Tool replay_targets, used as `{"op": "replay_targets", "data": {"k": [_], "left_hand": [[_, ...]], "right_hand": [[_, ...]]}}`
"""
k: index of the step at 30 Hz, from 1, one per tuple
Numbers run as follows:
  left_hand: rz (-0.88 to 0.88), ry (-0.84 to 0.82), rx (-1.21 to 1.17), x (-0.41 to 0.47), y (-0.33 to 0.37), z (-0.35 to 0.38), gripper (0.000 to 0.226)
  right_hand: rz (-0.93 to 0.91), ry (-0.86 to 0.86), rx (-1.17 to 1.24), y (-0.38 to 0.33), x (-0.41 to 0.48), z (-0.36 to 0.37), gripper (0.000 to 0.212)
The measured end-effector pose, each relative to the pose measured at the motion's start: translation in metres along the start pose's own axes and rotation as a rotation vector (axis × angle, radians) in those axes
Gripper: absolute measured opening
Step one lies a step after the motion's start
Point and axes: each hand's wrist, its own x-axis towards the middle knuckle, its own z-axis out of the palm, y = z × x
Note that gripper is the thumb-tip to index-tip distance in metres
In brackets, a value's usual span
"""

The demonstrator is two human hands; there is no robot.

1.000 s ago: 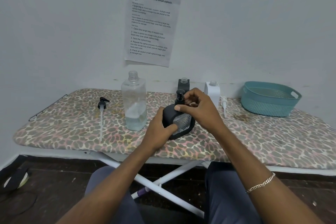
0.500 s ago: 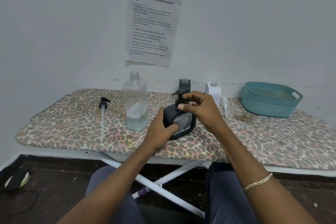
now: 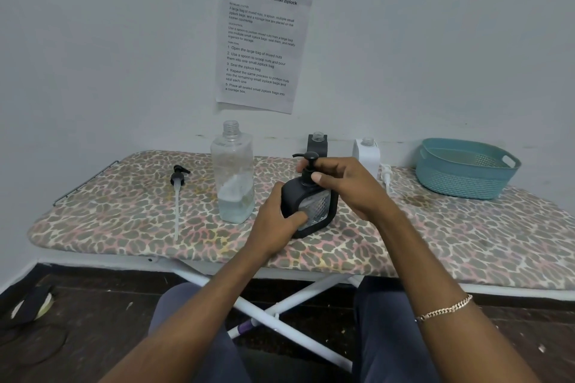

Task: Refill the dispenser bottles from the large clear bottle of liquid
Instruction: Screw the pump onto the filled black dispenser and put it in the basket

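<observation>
A black dispenser bottle (image 3: 317, 208) with a clear patterned front stands on the ironing board (image 3: 124, 211). My left hand (image 3: 277, 224) grips its body from the left. My right hand (image 3: 345, 186) pinches the black pump head (image 3: 306, 162) at the bottle's neck, nozzle pointing left. The large clear bottle (image 3: 233, 174), uncapped and about a third full of liquid, stands just left of it. Behind are an open black dispenser bottle (image 3: 317, 143) and an open white dispenser bottle (image 3: 367, 154).
A loose black pump (image 3: 178, 193) with its long tube lies at the left of the board. A white pump (image 3: 386, 177) lies beside the white bottle. A teal basket (image 3: 463, 168) sits at the far right. A paper sheet (image 3: 261, 37) hangs on the wall.
My right hand has turned on the pump head, so the nozzle has come into sight, pointing left. My left hand keeps its hold on the bottle.
</observation>
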Motion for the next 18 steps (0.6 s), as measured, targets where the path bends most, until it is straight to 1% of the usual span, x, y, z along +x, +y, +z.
{"op": "replay_targets", "data": {"k": [4,9,11,14,18], "left_hand": [[0.012,0.010,0.018,-0.0005,-0.0007,0.0002,0.041],[0.003,0.011,0.026,-0.0010,0.0004,0.0003,0.039],[0.001,0.011,0.023,-0.0008,0.0010,0.0003,0.040],[0.008,0.011,0.031,-0.0005,0.0005,0.0005,0.040],[0.015,0.010,0.042,-0.0005,-0.0004,0.0009,0.040]], "right_hand": [[0.005,0.068,-0.007,0.0013,0.0011,0.0076,0.032],[0.005,-0.041,0.078,-0.0003,0.0049,0.0035,0.037],[0.006,-0.057,0.091,-0.0001,0.0064,0.0018,0.035],[0.000,0.003,0.109,0.0039,0.0069,0.0046,0.029],[0.007,0.155,0.123,0.0064,0.0032,0.0097,0.026]]}}
